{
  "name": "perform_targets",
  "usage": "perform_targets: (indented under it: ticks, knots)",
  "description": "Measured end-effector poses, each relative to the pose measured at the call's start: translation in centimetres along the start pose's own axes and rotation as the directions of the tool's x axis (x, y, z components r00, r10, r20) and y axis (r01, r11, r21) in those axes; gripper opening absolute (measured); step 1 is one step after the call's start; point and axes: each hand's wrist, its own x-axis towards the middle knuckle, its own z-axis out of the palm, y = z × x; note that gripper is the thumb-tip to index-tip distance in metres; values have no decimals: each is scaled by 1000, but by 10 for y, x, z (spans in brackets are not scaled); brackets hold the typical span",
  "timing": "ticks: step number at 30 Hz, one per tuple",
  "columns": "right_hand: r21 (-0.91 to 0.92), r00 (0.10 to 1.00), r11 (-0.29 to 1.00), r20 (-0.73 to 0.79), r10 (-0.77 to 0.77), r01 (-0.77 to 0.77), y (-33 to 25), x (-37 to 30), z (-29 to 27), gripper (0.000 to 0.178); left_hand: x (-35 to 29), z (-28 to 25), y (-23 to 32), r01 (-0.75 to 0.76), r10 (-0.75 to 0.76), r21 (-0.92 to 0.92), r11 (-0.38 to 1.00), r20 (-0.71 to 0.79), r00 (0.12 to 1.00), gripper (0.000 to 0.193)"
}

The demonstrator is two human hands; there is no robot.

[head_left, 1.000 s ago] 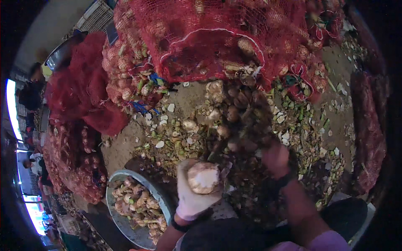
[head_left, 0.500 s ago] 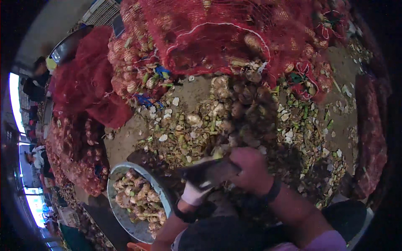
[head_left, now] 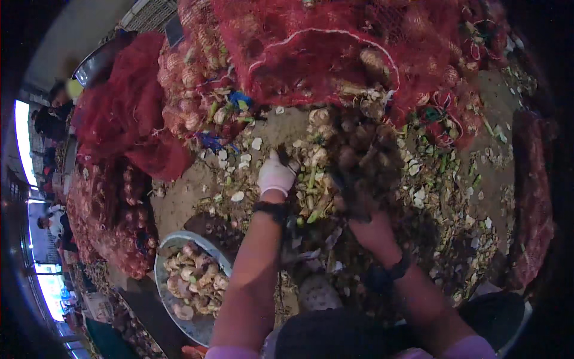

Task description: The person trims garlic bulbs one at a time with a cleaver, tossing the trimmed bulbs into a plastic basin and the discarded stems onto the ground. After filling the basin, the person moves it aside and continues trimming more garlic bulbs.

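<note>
My left hand (head_left: 277,176), in a white glove with dark patches at the fingers, reaches over the littered ground beside a heap of garlic bulbs (head_left: 320,122). Its fingers look apart, and I see nothing held in them. Deep shadow covers much of my right hand (head_left: 365,212), which is low at the heap's right part. A dark long shape lies at its fingers; I cannot make out whether it is a tool or part of a glove. Left of my forearms stands a round grey-blue tub (head_left: 164,287) holding many trimmed bulbs.
Large red mesh sacks (head_left: 335,66) full of bulbs stand in front, one with its mouth open toward me. More sacks (head_left: 107,215) line the left, with one (head_left: 532,197) at the far right. Stalk cuttings and pale peelings (head_left: 418,197) litter the floor. Other people (head_left: 57,221) are far left.
My hands were together near my lap around a dark flat object. They have since parted and reached forward, the left farther out. That dark object no longer shows clearly.
</note>
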Motion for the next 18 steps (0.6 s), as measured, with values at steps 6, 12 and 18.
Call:
perform_targets:
  ticks: [6,12,18]
  knots:
    - [-68,1000,998,-13,-11,11,14,-1,-15,40,-49,-5,5,188,-88,-541,820,206,975,34]
    - [-209,954,939,185,-235,272,-31,-19,-7,32,-152,-94,35,89,55,-554,828,239,969,21]
    - [149,970,985,211,-123,92,-2,-19,11,29,-167,-84,18,-430,368,-482,763,-224,903,36]
